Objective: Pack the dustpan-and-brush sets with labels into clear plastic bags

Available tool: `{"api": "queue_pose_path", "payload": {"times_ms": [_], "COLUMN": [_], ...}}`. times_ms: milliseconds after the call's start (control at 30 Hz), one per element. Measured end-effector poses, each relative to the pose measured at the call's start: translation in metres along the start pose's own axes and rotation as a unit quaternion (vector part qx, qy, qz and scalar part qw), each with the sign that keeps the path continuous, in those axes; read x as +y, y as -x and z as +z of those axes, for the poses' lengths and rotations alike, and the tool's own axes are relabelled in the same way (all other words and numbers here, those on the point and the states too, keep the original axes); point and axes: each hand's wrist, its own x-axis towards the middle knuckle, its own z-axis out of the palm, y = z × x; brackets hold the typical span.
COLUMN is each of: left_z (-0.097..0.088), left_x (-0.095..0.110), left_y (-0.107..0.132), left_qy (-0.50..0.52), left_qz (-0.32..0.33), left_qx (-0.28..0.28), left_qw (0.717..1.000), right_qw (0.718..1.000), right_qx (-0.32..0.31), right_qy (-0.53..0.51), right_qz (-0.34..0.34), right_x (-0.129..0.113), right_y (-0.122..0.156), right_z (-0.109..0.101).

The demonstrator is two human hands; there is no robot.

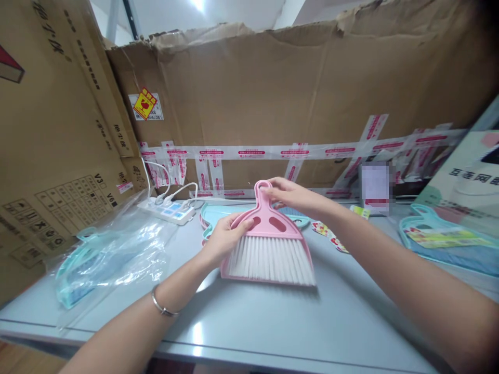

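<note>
A pink hand brush [268, 254] with white bristles lies nested over a pink dustpan [307, 249], its handle ring pointing away from me. My left hand [226, 236] grips the left shoulder of the set, thumb on top of the brush. At the top, my right hand [286, 193] is closed around the handle ring. Behind the pink set are light teal dustpan pieces [218, 212], partly hidden by it and my hands.
Left: a teal brush-and-dustpan set under a clear plastic bag [144, 244]. A power strip [167, 210] with plugged cables sits at the back. Right: printed card strips [331, 236] and another teal set [424, 221]. Cardboard boxes [253, 93] wall the back and left of the grey table [273, 327].
</note>
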Motion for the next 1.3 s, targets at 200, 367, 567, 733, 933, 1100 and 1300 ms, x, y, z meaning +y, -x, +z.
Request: {"api": "queue_pose_path", "payload": {"times_ms": [200, 367, 567, 733, 933, 1100, 1300], "left_z": [-0.005, -0.008, -0.010, -0.012, -0.015, -0.015, -0.027], "left_x": [0.000, -0.004, -0.009, -0.008, 0.000, 0.008, 0.012], "left_y": [-0.002, -0.005, -0.006, -0.007, -0.006, -0.004, -0.005], "left_qy": [-0.024, -0.038, -0.046, -0.027, 0.002, 0.031, 0.037], "left_qz": [0.003, 0.001, 0.002, -0.010, -0.004, -0.011, -0.020], "left_qx": [0.001, -0.003, -0.012, -0.021, 0.018, 0.032, -0.037], "left_qw": [1.000, 0.999, 0.999, 0.999, 1.000, 0.999, 0.998], "right_qw": [0.999, 0.999, 0.996, 0.998, 0.987, 0.994, 0.994], "right_qx": [0.017, 0.051, 0.085, 0.048, -0.130, -0.065, -0.028], "right_qy": [-0.026, -0.011, -0.001, -0.009, -0.016, -0.069, -0.082], "right_qz": [-0.013, -0.010, 0.003, 0.042, 0.091, 0.059, 0.072], "right_x": [0.007, 0.014, 0.016, 0.011, 0.020, 0.035, 0.033], "right_y": [-0.018, -0.018, -0.019, -0.010, 0.027, 0.039, 0.034], "right_z": [0.018, 0.026, 0.032, 0.017, -0.003, 0.007, 0.022]}}
